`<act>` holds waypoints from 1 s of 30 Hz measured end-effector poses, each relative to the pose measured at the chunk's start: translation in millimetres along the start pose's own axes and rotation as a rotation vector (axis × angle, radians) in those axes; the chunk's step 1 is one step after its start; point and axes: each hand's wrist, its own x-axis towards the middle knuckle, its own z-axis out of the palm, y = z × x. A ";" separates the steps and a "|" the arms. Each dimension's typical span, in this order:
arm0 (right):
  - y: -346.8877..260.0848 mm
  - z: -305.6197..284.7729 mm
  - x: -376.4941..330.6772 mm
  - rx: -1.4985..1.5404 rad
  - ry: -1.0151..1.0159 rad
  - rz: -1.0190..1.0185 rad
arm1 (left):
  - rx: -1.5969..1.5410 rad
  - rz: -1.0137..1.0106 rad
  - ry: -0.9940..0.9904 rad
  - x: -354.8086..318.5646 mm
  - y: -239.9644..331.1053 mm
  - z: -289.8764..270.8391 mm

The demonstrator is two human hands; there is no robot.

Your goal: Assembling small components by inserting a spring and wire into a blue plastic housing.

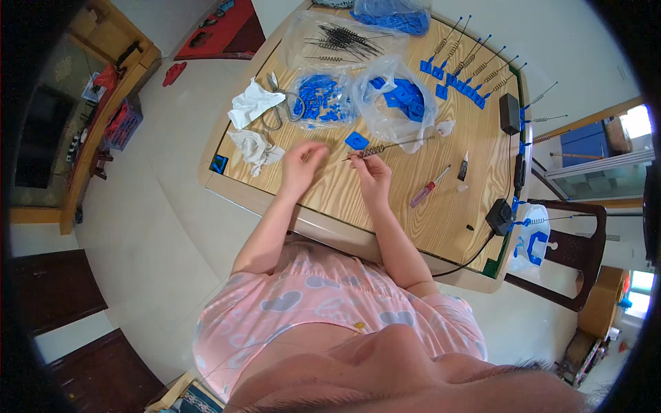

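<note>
Between the thumb and fingers of my right hand (374,180) is a dark coiled spring wire (372,151); its straight end points right and up over the table. Just beyond that hand lies a blue square plastic piece (356,141) with a raised shape on it. My left hand (301,166) hovers over the table's near left part, apart from the wire. Its fingers are curled together, and whatever they may hold is too small to make out. Small blue parts (320,98) fill a clear bag ahead, beside a bag of flat blue pieces (405,100).
Scissors (274,113) and crumpled white tissues (253,104) lie at the left. More spring wires (341,40) rest on plastic at the back. Finished-looking blue-based springs (465,84) line the right side. A screwdriver (427,190), small tube (464,167) and black adapter (500,217) lie right.
</note>
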 end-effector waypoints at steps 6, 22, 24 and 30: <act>6.5 0.1 1.0 -0.025 0.017 -0.076 | 0.665 0.288 -0.001 73.0 -1.5 -8.9; 7.4 -2.3 3.5 -0.025 0.028 -0.065 | 0.828 0.305 -0.130 94.6 -17.9 7.7; 6.3 0.8 1.4 -0.028 0.034 -0.072 | 0.801 0.284 -0.113 93.5 -20.1 5.3; 8.9 -1.5 -0.4 -0.087 0.044 -0.109 | 0.693 0.260 -0.037 88.5 -10.1 3.3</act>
